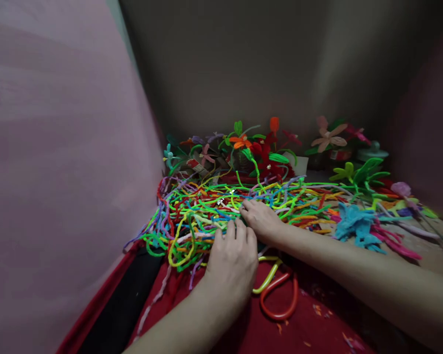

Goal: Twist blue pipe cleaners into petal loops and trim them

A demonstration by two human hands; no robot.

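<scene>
A tangled heap of fuzzy, brightly coloured pipe cleaners (192, 221) covers the surface before me. My left hand (234, 258) lies palm down on the near side of the heap, its fingers bent and slightly apart. Just beyond and to the right, my right hand (260, 221) reaches into the pile with fingers curled down on the pipe cleaners. The undersides of both hands and the thumbs are hidden. Below them sit a glossy red loop (294, 295) and a yellow loop (269, 280), which look like handles.
Pipe-cleaner flowers (241, 141) stand behind the heap, with a pale pink one (328, 137) farther right. A fuzzy blue bundle (354, 226) lies to the right. Red cloth (243, 329) with scattered bits is in front. A pinkish panel (59, 147) rises at left.
</scene>
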